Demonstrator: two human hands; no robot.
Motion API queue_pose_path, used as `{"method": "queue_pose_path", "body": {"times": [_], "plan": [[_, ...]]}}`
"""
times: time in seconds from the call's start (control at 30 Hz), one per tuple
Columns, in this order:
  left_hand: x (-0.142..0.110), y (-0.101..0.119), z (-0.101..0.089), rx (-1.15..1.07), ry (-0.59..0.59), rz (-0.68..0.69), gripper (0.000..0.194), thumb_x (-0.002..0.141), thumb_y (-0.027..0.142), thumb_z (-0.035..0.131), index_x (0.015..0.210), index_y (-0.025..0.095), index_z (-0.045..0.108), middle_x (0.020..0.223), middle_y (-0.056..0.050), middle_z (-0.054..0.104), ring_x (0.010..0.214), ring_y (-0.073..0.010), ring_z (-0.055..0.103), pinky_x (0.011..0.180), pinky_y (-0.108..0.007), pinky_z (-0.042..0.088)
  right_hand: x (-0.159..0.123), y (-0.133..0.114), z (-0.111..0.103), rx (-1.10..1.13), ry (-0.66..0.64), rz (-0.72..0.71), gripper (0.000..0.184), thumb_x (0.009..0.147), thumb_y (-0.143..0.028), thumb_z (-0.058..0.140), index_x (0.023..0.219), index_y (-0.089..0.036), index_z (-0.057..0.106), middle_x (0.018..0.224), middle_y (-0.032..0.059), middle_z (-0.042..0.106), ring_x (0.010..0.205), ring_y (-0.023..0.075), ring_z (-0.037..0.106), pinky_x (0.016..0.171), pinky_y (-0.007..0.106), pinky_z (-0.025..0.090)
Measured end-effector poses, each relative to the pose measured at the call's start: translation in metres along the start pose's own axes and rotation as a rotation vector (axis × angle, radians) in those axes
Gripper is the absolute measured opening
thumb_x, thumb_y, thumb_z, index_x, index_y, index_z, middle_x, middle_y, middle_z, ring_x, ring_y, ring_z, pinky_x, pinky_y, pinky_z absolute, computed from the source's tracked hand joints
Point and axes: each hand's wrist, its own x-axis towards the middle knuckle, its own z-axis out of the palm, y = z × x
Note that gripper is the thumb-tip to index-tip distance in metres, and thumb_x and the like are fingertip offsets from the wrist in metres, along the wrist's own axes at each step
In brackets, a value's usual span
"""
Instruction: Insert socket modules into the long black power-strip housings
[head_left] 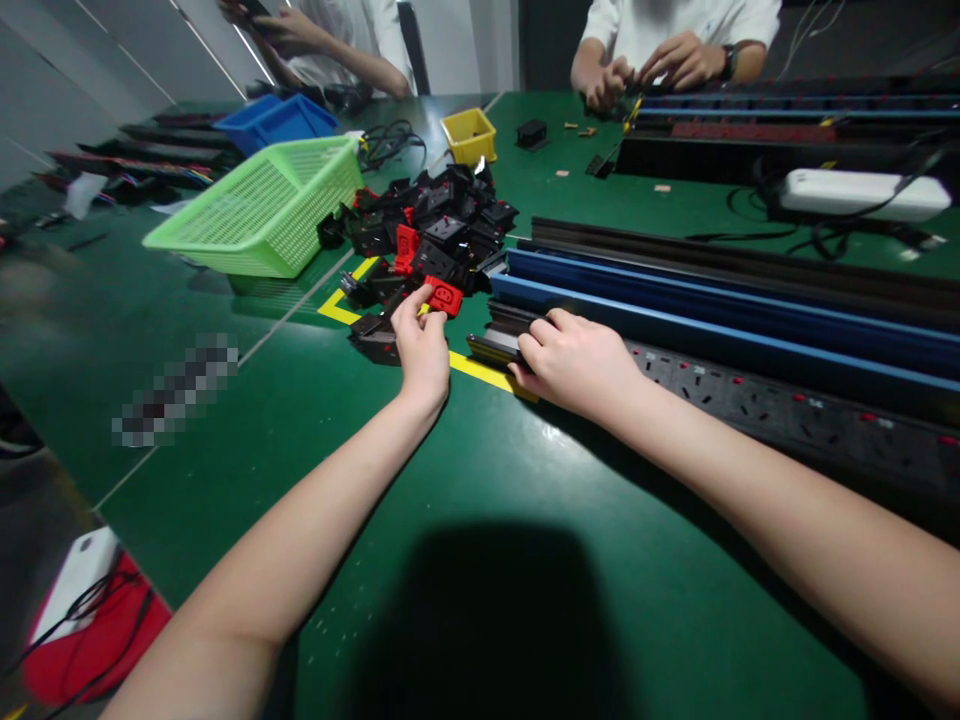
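Beside a heap of black socket modules (450,235), my left hand (424,350) has its fingers closed at the left edge of a red socket module (445,297). Another red module (406,248) lies in the heap. My right hand (577,362) wraps over the end of a long black power strip (765,405), whose face carries a row of sockets with small red marks. My right thumb and part of the strip's end are hidden under the hand. Just behind the strip run long blue rails (712,315), side by side with it.
A green basket (255,215) stands left of the heap, with a blue bin (277,125) and a yellow bin (469,135) behind. Yellow tape (487,375) marks the green table. Across it, two people sit; a white power strip (862,193) and cables lie at right.
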Motion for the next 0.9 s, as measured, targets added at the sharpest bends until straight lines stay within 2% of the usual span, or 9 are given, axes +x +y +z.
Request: {"method": "queue_pose_path", "body": {"times": [0.13,0.27,0.4,0.5,0.63,0.9], "plan": [[0.0,-0.002,0.0,-0.011,-0.01,-0.03,0.033,0.079,0.016,0.057,0.111,0.021,0.066,0.12,-0.008,0.06,0.098,-0.0183,0.063,0.088,-0.032,0.057,0.0,0.0,-0.001,0.009,-0.011,-0.006,0.037,0.102,-0.034,0.04,0.104,-0.011,0.069,0.102,0.0171,0.069,0.1,0.0313,0.059,0.075,0.038,0.041],[-0.001,-0.005,-0.001,0.011,-0.007,-0.033,0.031,0.078,0.017,0.06,0.108,0.023,0.062,0.119,-0.007,0.059,0.099,-0.0175,0.062,0.092,-0.031,0.054,0.0,0.0,-0.001,0.015,-0.013,-0.004,0.037,0.102,-0.034,0.04,0.103,-0.011,0.069,0.102,0.0169,0.069,0.1,0.0319,0.059,0.075,0.038,0.042],[-0.002,-0.004,-0.002,0.048,-0.008,0.003,0.04,0.078,0.017,0.062,0.116,0.025,0.059,0.128,-0.007,0.056,0.096,-0.0156,0.061,0.095,-0.031,0.052,0.0,0.0,0.0,0.008,0.007,-0.011,0.038,0.102,-0.033,0.038,0.102,-0.011,0.068,0.1,0.0161,0.069,0.101,0.0325,0.06,0.076,0.038,0.043],[-0.004,0.0,-0.002,0.071,-0.056,0.019,0.043,0.079,0.016,0.06,0.12,0.027,0.06,0.127,-0.006,0.057,0.099,-0.0167,0.061,0.099,-0.032,0.05,0.0,0.0,0.0,0.009,0.001,-0.01,0.038,0.103,-0.033,0.038,0.103,-0.01,0.068,0.101,0.0166,0.069,0.101,0.0322,0.06,0.076,0.038,0.043],[-0.006,0.007,-0.001,0.103,-0.081,0.017,0.037,0.079,0.015,0.061,0.115,0.025,0.064,0.122,-0.006,0.059,0.106,-0.0188,0.06,0.102,-0.032,0.048,0.0,0.0,0.0,0.013,-0.009,-0.01,0.038,0.103,-0.032,0.037,0.103,-0.01,0.068,0.101,0.0169,0.069,0.101,0.032,0.06,0.077,0.038,0.043],[-0.008,0.005,-0.002,0.214,-0.071,0.037,0.034,0.078,0.02,0.066,0.112,0.023,0.064,0.116,-0.006,0.058,0.088,-0.0148,0.057,0.093,-0.033,0.05,0.0,-0.001,0.0,0.018,-0.015,-0.012,0.037,0.103,-0.033,0.038,0.104,-0.01,0.068,0.102,0.0166,0.069,0.102,0.0324,0.059,0.077,0.038,0.042]]}}
